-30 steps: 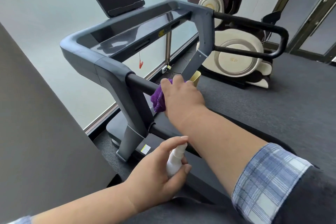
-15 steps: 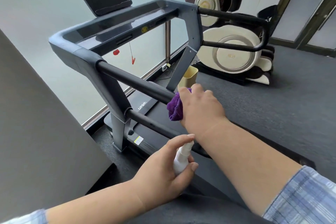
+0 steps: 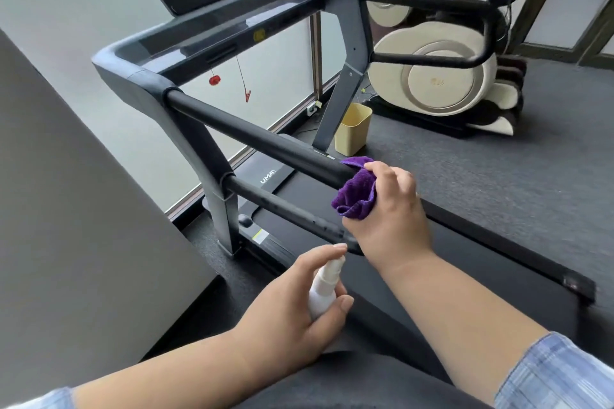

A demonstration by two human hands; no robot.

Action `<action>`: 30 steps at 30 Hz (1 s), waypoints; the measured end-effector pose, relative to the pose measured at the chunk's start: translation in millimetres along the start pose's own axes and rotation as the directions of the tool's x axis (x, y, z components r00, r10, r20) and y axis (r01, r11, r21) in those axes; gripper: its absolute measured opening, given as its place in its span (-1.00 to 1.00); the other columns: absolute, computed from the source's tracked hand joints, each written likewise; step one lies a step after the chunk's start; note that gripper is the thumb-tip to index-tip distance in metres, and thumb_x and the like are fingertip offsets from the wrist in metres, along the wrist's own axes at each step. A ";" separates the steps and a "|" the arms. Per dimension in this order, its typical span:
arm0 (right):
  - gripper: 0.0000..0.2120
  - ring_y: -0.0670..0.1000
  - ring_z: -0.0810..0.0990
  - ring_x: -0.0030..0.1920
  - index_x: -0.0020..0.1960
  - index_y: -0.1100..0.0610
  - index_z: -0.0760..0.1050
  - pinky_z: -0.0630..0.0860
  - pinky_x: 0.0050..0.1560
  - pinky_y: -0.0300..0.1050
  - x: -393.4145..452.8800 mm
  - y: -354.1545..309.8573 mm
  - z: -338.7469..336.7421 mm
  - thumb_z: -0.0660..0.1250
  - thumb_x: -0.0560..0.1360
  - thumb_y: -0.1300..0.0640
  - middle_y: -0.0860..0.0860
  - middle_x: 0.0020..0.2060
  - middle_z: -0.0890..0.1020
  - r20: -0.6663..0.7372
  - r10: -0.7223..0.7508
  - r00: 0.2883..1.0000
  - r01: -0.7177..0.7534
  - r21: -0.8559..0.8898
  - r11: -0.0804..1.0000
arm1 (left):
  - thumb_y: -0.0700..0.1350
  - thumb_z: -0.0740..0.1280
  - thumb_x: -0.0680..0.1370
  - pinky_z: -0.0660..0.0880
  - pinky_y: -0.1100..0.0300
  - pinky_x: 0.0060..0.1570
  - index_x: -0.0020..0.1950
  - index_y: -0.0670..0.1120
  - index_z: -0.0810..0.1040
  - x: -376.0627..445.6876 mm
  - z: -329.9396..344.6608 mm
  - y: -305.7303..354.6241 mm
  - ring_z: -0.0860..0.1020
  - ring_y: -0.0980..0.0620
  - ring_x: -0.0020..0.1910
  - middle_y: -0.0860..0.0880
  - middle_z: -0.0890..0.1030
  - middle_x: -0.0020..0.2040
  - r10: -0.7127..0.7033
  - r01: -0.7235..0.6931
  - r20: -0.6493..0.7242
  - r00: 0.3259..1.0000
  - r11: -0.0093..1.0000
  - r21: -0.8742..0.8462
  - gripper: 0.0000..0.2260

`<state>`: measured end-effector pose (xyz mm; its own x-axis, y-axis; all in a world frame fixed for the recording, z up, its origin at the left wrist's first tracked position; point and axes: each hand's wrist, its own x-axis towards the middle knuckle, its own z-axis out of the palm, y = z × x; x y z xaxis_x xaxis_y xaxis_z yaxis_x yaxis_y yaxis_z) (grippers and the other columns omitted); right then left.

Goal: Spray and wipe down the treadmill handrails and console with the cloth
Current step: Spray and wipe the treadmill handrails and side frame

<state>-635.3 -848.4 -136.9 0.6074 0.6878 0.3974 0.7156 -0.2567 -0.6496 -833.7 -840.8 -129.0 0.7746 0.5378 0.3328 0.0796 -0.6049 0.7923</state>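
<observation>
One camera on the person's head, looking forward and down.

It sits high and close to both bare arms, which reach in from the bottom edge. It faces the long black padded handrail (image 3: 259, 139) of the dark grey treadmill (image 3: 206, 43), seen from its left side. Farther off, the frosted glass wall (image 3: 66, 3) and grey carpet floor (image 3: 531, 176) bend a little, as the wide lens curves them.

Blue-and-white plaid sleeve (image 3: 561, 375) pushed up the forearm.
</observation>
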 end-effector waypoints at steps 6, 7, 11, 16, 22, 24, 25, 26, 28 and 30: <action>-0.26 0.05 0.50 0.17 0.35 -0.05 0.39 0.54 0.12 0.00 -19.0 28.1 12.2 0.59 0.23 0.07 0.06 0.24 0.46 -0.007 0.095 0.995 -0.093 0.149 0.984 | 0.00 0.35 0.56 0.50 0.27 -0.23 0.40 0.39 0.20 -11.1 1.5 -0.7 0.56 0.12 -0.29 0.16 0.58 -0.08 -0.019 0.019 -0.016 1.000 1.000 0.015 -0.47; -0.27 0.01 0.47 0.18 0.34 -0.05 0.40 0.53 0.12 -0.01 -22.5 33.7 15.0 0.59 0.23 0.08 0.05 0.24 0.46 0.000 0.114 0.994 -0.112 0.149 0.982 | 0.00 0.35 0.56 0.51 0.27 -0.23 0.40 0.39 0.20 -13.4 1.9 -1.7 0.57 0.11 -0.28 0.16 0.58 -0.07 -0.023 0.024 -0.019 1.000 1.000 0.019 -0.47; -0.45 -0.02 0.50 0.13 0.18 -0.17 0.41 0.49 0.04 -0.09 -42.1 56.3 28.4 0.54 0.26 0.02 -0.14 0.08 0.40 0.027 0.232 0.972 -0.234 0.166 0.958 | -0.01 0.35 0.56 0.52 0.24 -0.22 0.41 0.36 0.20 -19.9 2.5 -5.5 0.58 0.07 -0.26 0.16 0.58 -0.08 -0.041 0.041 -0.021 0.999 0.999 0.019 -0.47; -0.82 0.01 0.54 -0.16 -0.13 -0.20 0.40 0.47 -0.19 -0.08 -75.2 85.0 54.0 0.41 0.39 -0.10 -0.11 -0.12 0.54 0.248 0.529 0.812 -0.563 0.095 0.821 | -0.01 0.34 0.56 0.48 0.32 -0.21 0.41 0.38 0.19 -22.0 2.9 -7.2 0.58 0.10 -0.26 0.17 0.57 -0.08 -0.061 0.061 -0.010 0.998 0.998 0.020 -0.46; -0.83 -0.08 0.63 -0.22 -0.10 -0.16 0.45 0.60 -0.18 -0.06 -110.2 85.7 51.6 0.43 0.45 -0.14 -0.15 -0.22 0.64 0.350 0.683 0.641 -0.764 0.211 0.609 | 0.05 0.33 0.57 0.50 0.29 -0.21 0.42 0.37 0.19 -20.3 1.5 -8.7 0.58 0.10 -0.23 0.18 0.57 -0.06 -0.056 0.057 -0.013 0.998 0.998 0.028 -0.48; -0.83 -0.13 0.64 -0.21 -0.08 -0.20 0.47 0.54 -0.23 -0.15 -106.7 74.4 45.0 0.46 0.43 -0.12 -0.17 -0.23 0.66 0.360 0.668 0.651 -0.759 0.298 0.578 | 0.04 0.34 0.56 0.50 0.28 -0.21 0.42 0.36 0.20 -20.7 -0.4 -12.1 0.58 0.10 -0.25 0.17 0.58 -0.05 -0.070 0.070 -0.009 0.997 0.997 0.017 -0.48; -0.82 -0.13 0.66 -0.18 -0.06 -0.22 0.49 0.56 -0.18 -0.15 -106.0 67.8 41.7 0.47 0.42 -0.10 -0.18 -0.22 0.68 0.378 0.649 0.660 -0.751 0.337 0.568 | 0.04 0.34 0.56 0.50 0.26 -0.22 0.42 0.36 0.20 -20.9 -1.5 -13.5 0.58 0.09 -0.25 0.16 0.58 -0.05 -0.075 0.075 -0.004 0.997 0.997 0.012 -0.48; -0.81 -0.13 0.68 -0.16 -0.04 -0.23 0.51 0.58 -0.11 -0.13 -105.7 60.6 38.0 0.48 0.42 -0.08 -0.20 -0.20 0.69 0.404 0.623 0.669 -0.743 0.365 0.561 | 0.04 0.34 0.55 0.51 0.24 -0.22 0.41 0.36 0.21 -20.4 -2.8 -14.7 0.58 0.09 -0.25 0.15 0.58 -0.05 -0.078 0.078 -0.001 0.997 0.997 0.008 -0.48; -0.79 -0.17 0.69 -0.14 -0.01 -0.25 0.54 0.60 -0.03 -0.11 -106.5 45.4 31.2 0.49 0.43 -0.04 -0.23 -0.15 0.70 0.461 0.573 0.677 -0.735 0.388 0.557 | 0.07 0.34 0.55 0.52 0.23 -0.21 0.41 0.37 0.21 -19.2 -6.4 -18.4 0.59 0.07 -0.23 0.14 0.59 -0.04 -0.080 0.080 -0.003 0.997 0.997 0.008 -0.49; -0.80 -0.20 0.69 -0.14 -0.01 -0.25 0.55 0.60 -0.01 -0.13 -106.2 31.7 24.2 0.48 0.45 0.00 -0.23 -0.13 0.71 0.504 0.516 0.693 -0.715 0.384 0.585 | 0.08 0.34 0.54 0.52 0.21 -0.19 0.41 0.37 0.22 -17.8 -10.9 -23.4 0.59 0.07 -0.22 0.14 0.59 -0.04 -0.088 0.088 -0.013 0.996 0.996 0.013 -0.49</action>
<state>-685.5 -913.1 -215.4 0.6161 0.6863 -0.3865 -0.1480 -0.3811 -0.9126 -856.1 -829.9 -147.9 0.7563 0.5965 0.2687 0.1554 -0.5628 0.8119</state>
